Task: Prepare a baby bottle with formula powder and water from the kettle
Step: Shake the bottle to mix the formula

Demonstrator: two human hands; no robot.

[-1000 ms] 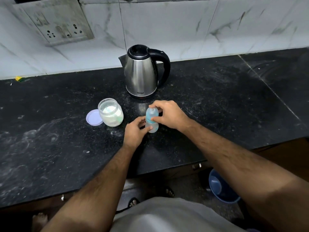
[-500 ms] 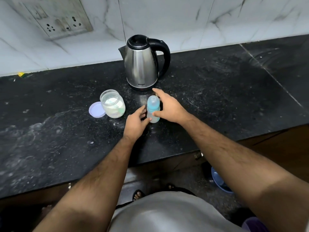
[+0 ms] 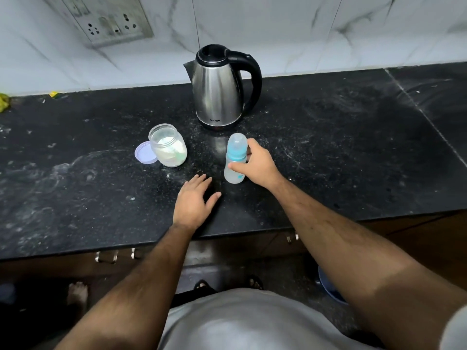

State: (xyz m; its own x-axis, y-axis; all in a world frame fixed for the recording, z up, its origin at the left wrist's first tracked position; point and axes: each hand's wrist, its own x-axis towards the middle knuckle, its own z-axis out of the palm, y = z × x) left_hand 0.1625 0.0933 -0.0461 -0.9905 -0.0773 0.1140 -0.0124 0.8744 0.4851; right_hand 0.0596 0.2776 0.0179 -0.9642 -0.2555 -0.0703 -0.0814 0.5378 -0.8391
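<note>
Far left on the dark surface (image 3: 75, 188): lilac lid (image 3: 144, 154) lying flat, touching the open formula jar (image 3: 168, 145), powder inside. Left hand (image 3: 194, 201) flat on the surface, fingers spread, holding nothing, just left and near of the baby bottle (image 3: 235, 157). Bottle upright, long axis vertical, cap on, near of the kettle (image 3: 219, 87). Right hand (image 3: 256, 165) wrapped around its right side, so clearly the nearer hand. Judgement: cap must come off next.

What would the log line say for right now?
right hand: gripping baby bottle | left hand: open, empty | formula jar: open | kettle: untouched
</note>
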